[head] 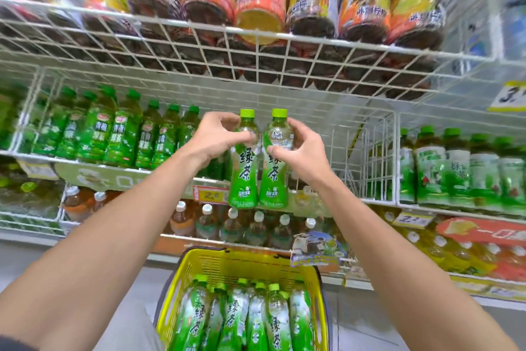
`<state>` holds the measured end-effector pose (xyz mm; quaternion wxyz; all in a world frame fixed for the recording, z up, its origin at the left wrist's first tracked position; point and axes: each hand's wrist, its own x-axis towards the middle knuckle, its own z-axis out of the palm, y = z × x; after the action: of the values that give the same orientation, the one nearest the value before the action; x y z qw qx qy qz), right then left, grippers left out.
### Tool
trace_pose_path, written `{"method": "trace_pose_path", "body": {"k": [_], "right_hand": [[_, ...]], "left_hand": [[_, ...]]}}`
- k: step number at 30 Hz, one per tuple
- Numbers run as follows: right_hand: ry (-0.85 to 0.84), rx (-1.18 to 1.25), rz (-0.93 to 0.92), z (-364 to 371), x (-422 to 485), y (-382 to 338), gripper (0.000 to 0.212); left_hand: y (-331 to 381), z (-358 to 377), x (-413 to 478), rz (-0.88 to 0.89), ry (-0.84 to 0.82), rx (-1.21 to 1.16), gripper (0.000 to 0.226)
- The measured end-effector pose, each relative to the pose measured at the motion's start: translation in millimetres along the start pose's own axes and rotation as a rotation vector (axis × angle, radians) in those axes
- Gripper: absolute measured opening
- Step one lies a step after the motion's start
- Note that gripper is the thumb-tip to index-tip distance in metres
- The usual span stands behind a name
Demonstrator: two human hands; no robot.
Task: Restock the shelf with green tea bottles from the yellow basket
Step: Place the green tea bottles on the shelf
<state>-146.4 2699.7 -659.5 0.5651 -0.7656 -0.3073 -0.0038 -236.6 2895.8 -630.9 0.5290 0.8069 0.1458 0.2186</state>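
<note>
Left hand (217,140), right hand (300,153) — each grips a green tea bottle (244,180).

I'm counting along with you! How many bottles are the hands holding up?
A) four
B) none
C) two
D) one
C: the left hand grips one green tea bottle and the right hand grips a second bottle beside it, both upright.
</note>
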Motion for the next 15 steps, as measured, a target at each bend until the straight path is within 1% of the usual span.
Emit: {"method": "trace_pose_path", "body": {"k": [4, 6, 9, 11, 13, 14, 15], "right_hand": [[0.012, 0.004, 0.008, -4.5, 26.0, -9.5, 0.074], [0.021, -0.002, 0.025, -4.3, 38.3, -9.3, 0.077], [0.041, -0.036, 0.049, 3.2, 56.7, 0.1, 0.08], [0.054, -0.056, 0.065, 10.7, 68.7, 15.6, 0.075], [0.047, -0.053, 0.104, 16.9, 79.7, 34.0, 0.069], [0.04, -0.04, 0.124, 19.7, 84.7, 43.4, 0.067], [0.032, -0.031, 0.144, 22.5, 89.5, 52.2, 0.065]], "left_hand": [[12.7, -4.3, 23.9, 0.037, -0.009, -0.008, 0.078], [14.2, -5.3, 37.3, 0.029, -0.013, -0.007, 0.075], [3.7, -2.5, 58.2, 0.015, -0.022, -0.007, 0.059], [-9.7, 4.3, 70.1, 0.023, -0.046, -0.02, 0.044], [-22.2, 14.8, 84.8, 0.038, -0.074, 0.016, 0.032], [-26.9, 19.9, 90.9, 0.031, -0.076, 0.043, 0.028], [-32.1, 24.1, 97.4, 0.017, -0.076, 0.076, 0.028]]}}
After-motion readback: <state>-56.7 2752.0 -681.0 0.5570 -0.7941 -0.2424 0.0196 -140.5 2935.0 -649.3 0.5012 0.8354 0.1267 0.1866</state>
